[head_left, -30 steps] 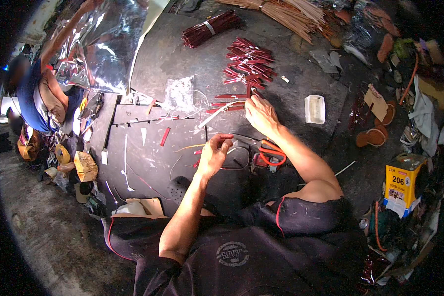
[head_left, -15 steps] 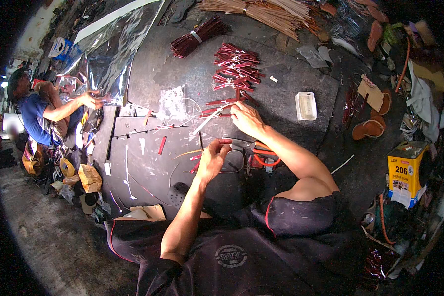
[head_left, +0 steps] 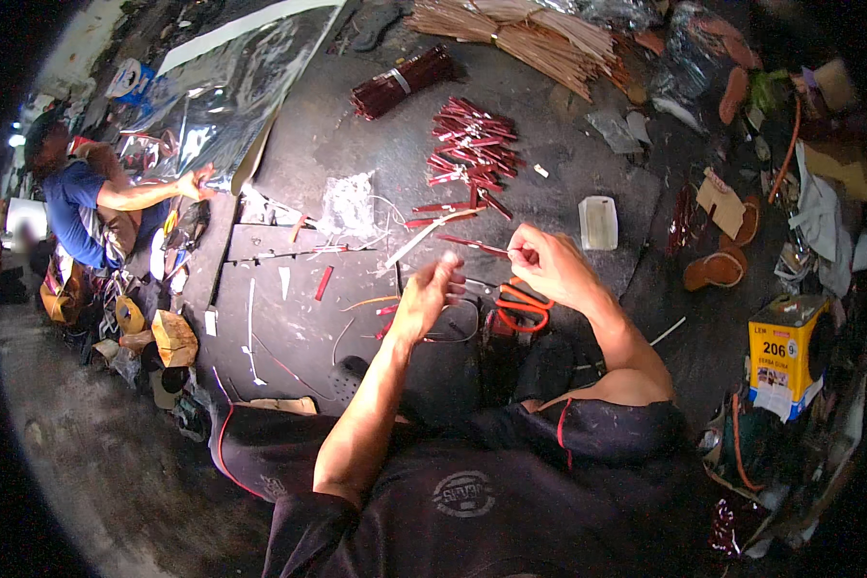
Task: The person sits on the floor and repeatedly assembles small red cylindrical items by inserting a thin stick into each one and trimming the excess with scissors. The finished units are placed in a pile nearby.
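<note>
My right hand (head_left: 551, 268) pinches one end of a thin dark red strip (head_left: 477, 247), which points left from the fingertips. Facing it from the left is my left hand (head_left: 428, 299), fingers apart and somewhat blurred, holding nothing that I can see. Just beyond both hands a pale curved strip (head_left: 424, 237) lies on the dark work surface. Farther off is a loose heap of short dark red strips (head_left: 474, 144), with a few stray ones at its near end. Orange-handled scissors (head_left: 523, 310) rest below my right hand, their blades partly hidden.
A tied bundle of dark red strips (head_left: 403, 81) and a larger bundle of tan strips (head_left: 520, 39) lie at the back. A white tray (head_left: 598, 223) sits to the right, a yellow can (head_left: 788, 352) farther right. At left, another person (head_left: 77, 207) handles a shiny sheet (head_left: 222, 96).
My right hand has drawn back from the near end of the red heap, toward the right, and now has a red strip in its fingers. My left hand has moved slightly right.
</note>
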### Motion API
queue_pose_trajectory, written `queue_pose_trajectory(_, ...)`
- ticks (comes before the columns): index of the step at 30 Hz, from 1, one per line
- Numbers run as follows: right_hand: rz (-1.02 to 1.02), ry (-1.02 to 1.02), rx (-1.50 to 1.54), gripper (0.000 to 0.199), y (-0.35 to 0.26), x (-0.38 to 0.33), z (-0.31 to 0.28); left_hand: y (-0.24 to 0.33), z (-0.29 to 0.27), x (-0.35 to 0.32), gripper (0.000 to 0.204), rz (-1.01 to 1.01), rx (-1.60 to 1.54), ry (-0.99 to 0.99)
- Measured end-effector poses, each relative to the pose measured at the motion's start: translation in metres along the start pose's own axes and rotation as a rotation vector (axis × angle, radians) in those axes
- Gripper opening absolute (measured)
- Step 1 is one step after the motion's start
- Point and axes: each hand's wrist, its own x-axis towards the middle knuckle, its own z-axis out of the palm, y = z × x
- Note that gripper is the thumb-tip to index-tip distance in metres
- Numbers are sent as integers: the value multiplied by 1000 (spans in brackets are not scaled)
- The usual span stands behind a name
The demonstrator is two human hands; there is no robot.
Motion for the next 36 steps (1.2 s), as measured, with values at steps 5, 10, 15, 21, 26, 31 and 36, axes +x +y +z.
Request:
queue_pose_trajectory(5,-730,195,-394,21,-84,16,-41,112,-5,-25,34,322,-251,10)
queue_pose_trajectory(10,-633,261,-125,20,-155,23,-65,197,-8,-66,37,490,-210,-33)
queue_pose_trajectory(15,-692,312,-175,21,-178,29,-69,217,-6,-79,33,601,-108,-23)
queue_pose_trajectory(21,-556,330,-56,19,-175,28,-47,198,-13,-73,32,527,4,-24)
queue_pose_trajectory(26,-990,391,-476,32,-161,34,-36,185,-21,-78,30,383,-292,-37)
queue_pose_trajectory(31,-827,343,-161,32,-172,35,-19,181,-36,-82,32,450,-313,-64)
queue_pose_trajectory(36,-855,367,-201,31,-171,34,-17,182,-37,-88,35,392,-400,-87)
